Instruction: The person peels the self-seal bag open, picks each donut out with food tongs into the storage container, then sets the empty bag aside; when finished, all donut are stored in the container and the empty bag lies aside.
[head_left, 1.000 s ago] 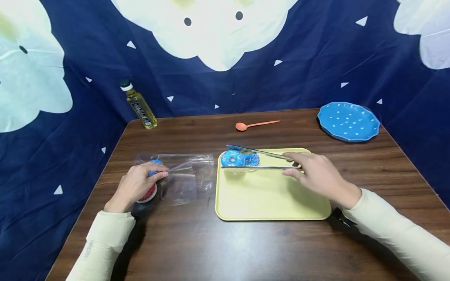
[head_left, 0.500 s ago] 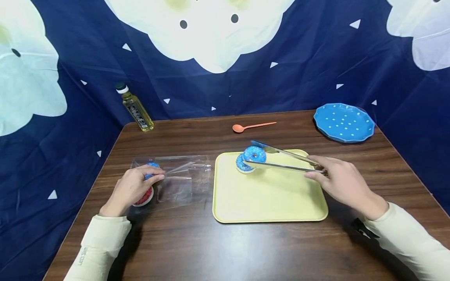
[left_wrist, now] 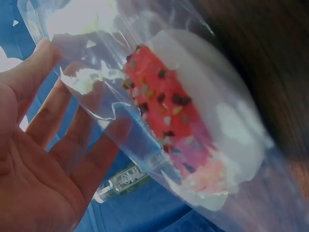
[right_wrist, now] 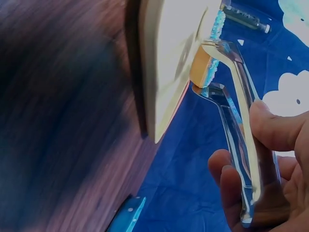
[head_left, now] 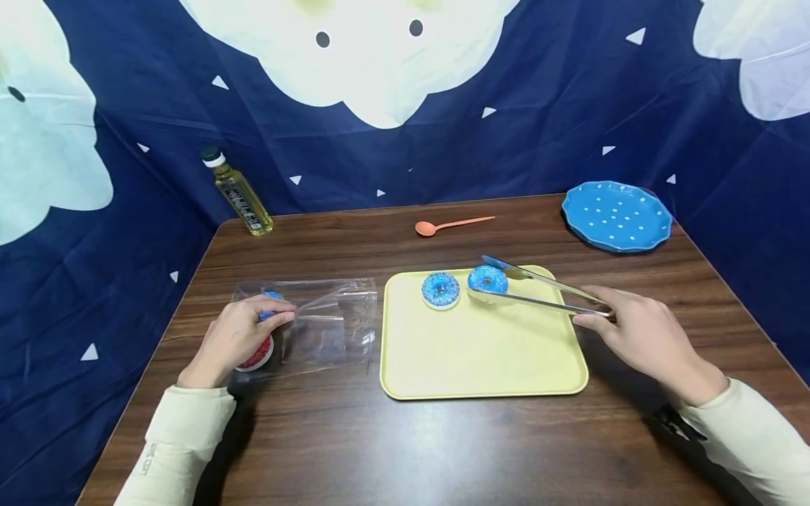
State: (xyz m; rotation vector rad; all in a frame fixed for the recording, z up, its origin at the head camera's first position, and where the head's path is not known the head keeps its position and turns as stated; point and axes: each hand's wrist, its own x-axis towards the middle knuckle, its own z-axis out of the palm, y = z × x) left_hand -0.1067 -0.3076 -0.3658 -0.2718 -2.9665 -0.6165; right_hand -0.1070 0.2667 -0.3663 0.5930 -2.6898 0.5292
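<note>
My right hand (head_left: pixel 645 344) grips metal tongs (head_left: pixel 544 299), whose arms stand either side of a blue sprinkled donut (head_left: pixel 488 280) at the back of the yellow tray (head_left: pixel 481 358). Whether both tips touch it, I cannot tell. Just left of it on the tray lies a second blue donut (head_left: pixel 441 289). On the left, my left hand (head_left: pixel 234 341) pinches the edge of a clear plastic bag (head_left: pixel 361 313). Inside the bag is a donut with red icing and sprinkles (left_wrist: pixel 161 94). Something blue (head_left: pixel 272 295) shows beyond the fingers, mostly hidden by the hand.
Behind the tray lies an orange spoon (head_left: pixel 452 225). A bottle of yellow liquid (head_left: pixel 243 200) stands at the back left corner. At the back right is a blue dotted plate (head_left: pixel 616 216). A dark blue curtain (head_left: pixel 354 161) hangs behind the wooden table (head_left: pixel 316 436).
With the tongs, my right hand has brought one blue donut from the left of the other, across it, to its right. My left hand stays at the bag.
</note>
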